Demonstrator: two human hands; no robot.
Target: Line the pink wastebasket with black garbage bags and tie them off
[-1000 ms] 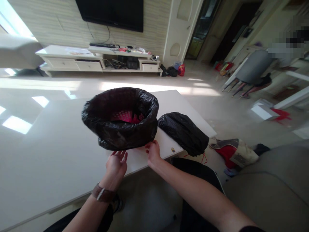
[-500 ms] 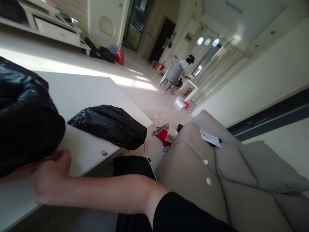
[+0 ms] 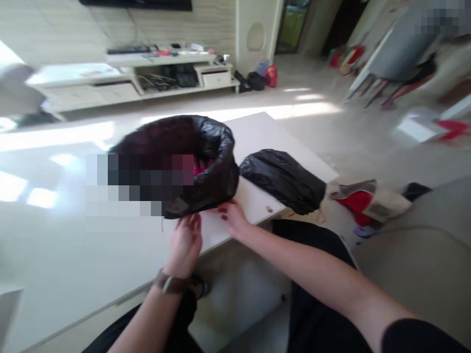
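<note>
A pink basket lined with a black bin bag point(image 3: 213, 162) stands on the white table point(image 3: 73, 245) in front of me. My left hand point(image 3: 187, 242), with a brown watch strap on the wrist, rests at the bag's lower edge with fingers together. My right hand point(image 3: 231, 218), nails painted red, touches the bottom rim of the lined basket beside it; its fingertips are partly hidden under the plastic. A second black bag point(image 3: 283, 179), full and lying on its side, sits at the table's right corner.
A grey sofa point(image 3: 415, 264) is at my right. Red and white cloth things point(image 3: 368, 206) lie on the floor by the table. A TV stand point(image 3: 125, 81) lines the far wall. Another person sits on a chair point(image 3: 401, 49) at the far right.
The view swung right toward the sofa half a second ago and has come back to the basket. Both hands have stayed at the bag's lower edge, the left hand now closer to it.
</note>
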